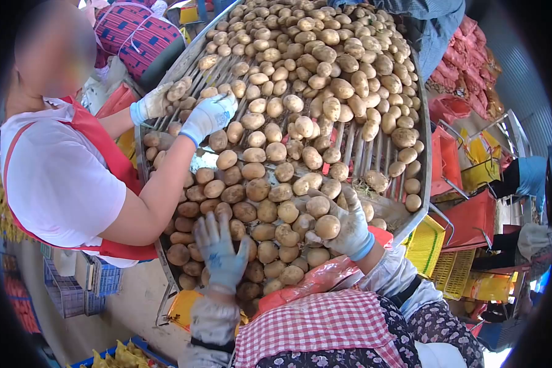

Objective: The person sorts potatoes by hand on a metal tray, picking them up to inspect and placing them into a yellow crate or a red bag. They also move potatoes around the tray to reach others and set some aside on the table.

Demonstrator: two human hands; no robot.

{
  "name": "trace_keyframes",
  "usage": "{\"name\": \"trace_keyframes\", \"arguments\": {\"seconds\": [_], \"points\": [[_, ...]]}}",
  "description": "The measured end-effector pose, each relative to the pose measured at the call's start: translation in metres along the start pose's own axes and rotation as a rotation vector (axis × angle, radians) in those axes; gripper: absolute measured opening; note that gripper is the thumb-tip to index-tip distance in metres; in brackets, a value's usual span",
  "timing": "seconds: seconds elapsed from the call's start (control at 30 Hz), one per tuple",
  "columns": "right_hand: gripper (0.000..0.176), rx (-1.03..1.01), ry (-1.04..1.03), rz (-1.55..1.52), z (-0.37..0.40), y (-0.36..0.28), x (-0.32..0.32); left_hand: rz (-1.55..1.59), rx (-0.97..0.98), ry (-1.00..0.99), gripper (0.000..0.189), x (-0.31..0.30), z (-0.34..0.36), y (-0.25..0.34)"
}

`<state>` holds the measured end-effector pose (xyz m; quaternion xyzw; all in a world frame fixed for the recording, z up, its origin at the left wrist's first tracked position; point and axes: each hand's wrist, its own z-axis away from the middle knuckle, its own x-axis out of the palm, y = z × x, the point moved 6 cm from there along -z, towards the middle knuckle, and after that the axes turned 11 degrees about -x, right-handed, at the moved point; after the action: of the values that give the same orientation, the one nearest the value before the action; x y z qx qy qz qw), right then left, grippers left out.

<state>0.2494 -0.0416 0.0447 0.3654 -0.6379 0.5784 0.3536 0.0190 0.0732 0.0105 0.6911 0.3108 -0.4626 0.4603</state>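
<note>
Potatoes [267,211] cover a slatted sorting table [362,150] in front of me. My left hand [221,254], in a pale blue-and-white glove, lies with fingers spread over the potatoes at the near left. On the near right, my right hand [351,228], in a dirty whitish glove with a blue cuff, curls around a potato [327,227]. A second potato [318,207] sits against its fingers. Part of that grip is hidden. Below my hands, a red plastic bag [316,281] hangs at the table's near edge.
At the left stands a co-worker [67,178] in a red apron, whose gloved hands [210,118] handle potatoes at the table's left edge. Yellow crates [426,244] and red chairs [472,221] stand to the right. Blue crates [73,285] are on the floor at left.
</note>
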Motion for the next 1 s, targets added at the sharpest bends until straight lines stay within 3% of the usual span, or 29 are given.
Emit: {"name": "trace_keyframes", "arguments": {"seconds": [0.1, 0.17, 0.2, 0.23, 0.3, 0.4, 0.43, 0.5, 0.53, 0.57, 0.63, 0.7, 0.77, 0.8, 0.83, 0.9, 0.97, 1.0], "points": [[0.066, -0.023, 0.048, -0.06, 0.007, 0.0, -0.008, -0.074, 0.076, -0.003, 0.073, 0.028, -0.022, 0.018], [0.071, 0.065, 0.162, -0.314, 0.011, 0.004, -0.013, -0.071, 0.067, 0.007, 0.074, 0.024, -0.016, 0.028], [0.064, -0.009, 0.34, -0.252, 0.012, 0.0, -0.007, -0.089, 0.084, -0.036, 0.075, 0.019, -0.005, 0.036], [0.048, -0.057, 0.355, -0.175, 0.016, 0.0, -0.022, -0.112, 0.098, -0.081, 0.076, 0.014, 0.007, 0.037], [0.035, -0.071, 0.48, 0.013, 0.02, -0.011, -0.04, -0.08, 0.185, -0.259, 0.076, 0.016, 0.035, 0.029], [0.029, -0.233, 0.543, 0.801, 0.031, -0.058, -0.058, -0.153, 0.137, -0.226, 0.068, 0.0, 0.071, 0.001], [0.029, -0.231, 0.531, 0.8, 0.03, -0.061, -0.061, -0.242, 0.081, -0.211, 0.066, -0.004, 0.075, -0.011], [0.034, 0.035, 0.696, 1.734, 0.036, -0.078, -0.068, -0.217, -0.001, -0.24, 0.063, -0.013, 0.081, -0.038], [0.042, 0.047, 0.625, 1.873, 0.031, -0.074, -0.06, -0.188, -0.077, -0.277, 0.06, -0.013, 0.084, -0.047], [0.044, 0.229, 0.528, 1.89, 0.024, -0.061, -0.06, -0.19, -0.086, -0.276, 0.06, -0.013, 0.084, -0.038], [0.044, 0.23, 0.211, 1.852, 0.011, -0.029, -0.037, -0.018, -0.198, -0.22, 0.061, -0.023, 0.067, -0.012], [0.044, 0.103, 0.239, 1.684, 0.004, -0.023, -0.042, 0.063, 0.077, -0.155, 0.055, -0.034, 0.052, 0.065], [0.041, 0.085, 0.266, 1.174, 0.008, -0.019, -0.075, -0.029, 0.364, -0.276, 0.064, -0.005, 0.051, 0.112], [0.04, 0.086, 0.282, 0.731, 0.021, -0.022, -0.095, 0.024, 0.362, -0.171, 0.063, 0.022, 0.056, 0.11], [0.04, 0.112, 0.298, 0.295, 0.029, -0.031, -0.105, 0.054, 0.249, -0.199, 0.066, 0.035, 0.049, 0.099], [0.042, 0.046, 0.52, 0.164, 0.048, -0.072, -0.097, -0.219, 0.057, -0.16, 0.065, 0.025, 0.036, 0.065], [0.043, -0.001, 0.364, 0.156, 0.068, -0.115, -0.06, -0.191, -0.029, -0.157, 0.067, 0.021, 0.04, 0.03], [0.05, -0.097, 0.556, 0.236, 0.081, -0.126, -0.079, -0.134, -0.105, -0.222, 0.069, 0.022, 0.04, 0.019]]}}
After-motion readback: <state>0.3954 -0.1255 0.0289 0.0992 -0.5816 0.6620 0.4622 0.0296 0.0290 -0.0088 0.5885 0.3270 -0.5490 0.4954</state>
